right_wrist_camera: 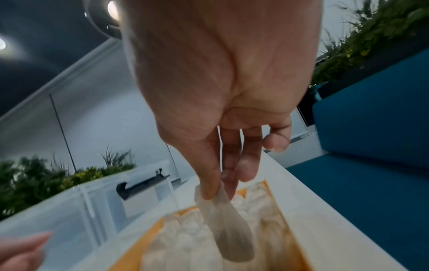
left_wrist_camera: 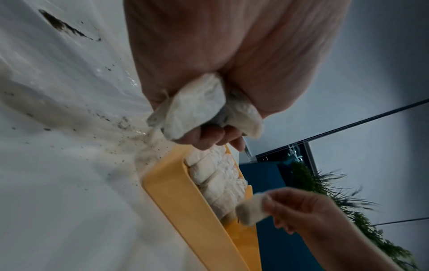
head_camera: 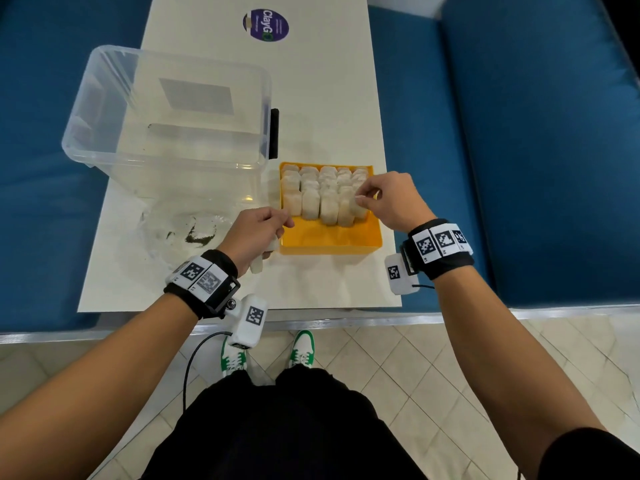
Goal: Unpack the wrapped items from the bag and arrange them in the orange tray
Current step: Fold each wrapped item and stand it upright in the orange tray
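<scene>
Pouch (right_wrist_camera: 228, 229), upright, is pinched by right hand (head_camera: 391, 199) fingers (right_wrist_camera: 209, 176) above orange tray (head_camera: 332, 237)'s front row; left hand (head_camera: 252, 233) is clenched on spare pouches (left_wrist_camera: 199, 108).

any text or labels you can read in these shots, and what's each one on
"ClayG": on the round purple sticker on the white table; its smaller print is too blurred to read.
Wristbands: square black-and-white marker codes only, no words.
Clear bin: a grey patch, nothing legible.

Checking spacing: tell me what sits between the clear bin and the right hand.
In the head view, rows of wrapped items in the orange tray lie between the clear bin and the right hand.
</scene>
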The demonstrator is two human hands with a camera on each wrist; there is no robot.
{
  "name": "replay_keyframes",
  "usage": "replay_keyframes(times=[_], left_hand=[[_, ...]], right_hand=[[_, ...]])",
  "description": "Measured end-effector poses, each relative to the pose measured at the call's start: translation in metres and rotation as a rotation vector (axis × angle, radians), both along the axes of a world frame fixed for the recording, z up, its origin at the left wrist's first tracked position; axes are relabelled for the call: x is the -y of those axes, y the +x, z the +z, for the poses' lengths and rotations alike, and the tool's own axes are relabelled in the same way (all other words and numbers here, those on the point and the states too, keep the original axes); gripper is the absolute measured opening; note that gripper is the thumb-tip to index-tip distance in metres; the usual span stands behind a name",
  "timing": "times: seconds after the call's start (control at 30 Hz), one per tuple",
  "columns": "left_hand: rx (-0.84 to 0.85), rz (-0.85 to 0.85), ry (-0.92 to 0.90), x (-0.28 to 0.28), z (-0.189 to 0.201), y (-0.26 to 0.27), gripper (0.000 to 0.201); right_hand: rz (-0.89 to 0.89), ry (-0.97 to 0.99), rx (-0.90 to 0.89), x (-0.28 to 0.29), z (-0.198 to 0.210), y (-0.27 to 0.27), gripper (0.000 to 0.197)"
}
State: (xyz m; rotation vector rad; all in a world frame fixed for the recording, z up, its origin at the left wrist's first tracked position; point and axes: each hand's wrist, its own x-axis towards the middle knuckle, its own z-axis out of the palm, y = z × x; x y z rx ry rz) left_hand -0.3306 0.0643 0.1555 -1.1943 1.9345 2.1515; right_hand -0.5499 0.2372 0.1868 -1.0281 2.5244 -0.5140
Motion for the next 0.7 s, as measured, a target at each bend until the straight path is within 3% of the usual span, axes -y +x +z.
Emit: replay_keyframes(times=[0.13, 0.27, 0.37, 0.53, 0.7], left_hand=[[0.036, 0.032, 0.027, 0.007, -0.002, 0.01, 0.032], [0.065, 0.083, 0.058, 0.014, -0.002, 0.018, 0.031], [0.072, 0.111, 0.078, 0.018, -0.001, 0.021, 0.03], [0.061, 0.176, 0.188, 0.021, 0.006, 0.022, 0.02], [0.043, 0.217, 0.273, 0.02, 0.014, 0.022, 0.022]], right_hand=[[0.064, 0.227, -0.058, -0.001, -0.016, 0.0, 0.011], [0.148, 0.348, -0.326, 0.003, -0.031, 0.001, 0.017], [0.103, 0.36, -0.457, 0.004, -0.039, 0.0, 0.015], [0.031, 0.338, -0.482, 0.006, -0.043, -0.003, 0.011], [-0.015, 0.293, -0.403, 0.005, -0.043, -0.001, 0.014]])
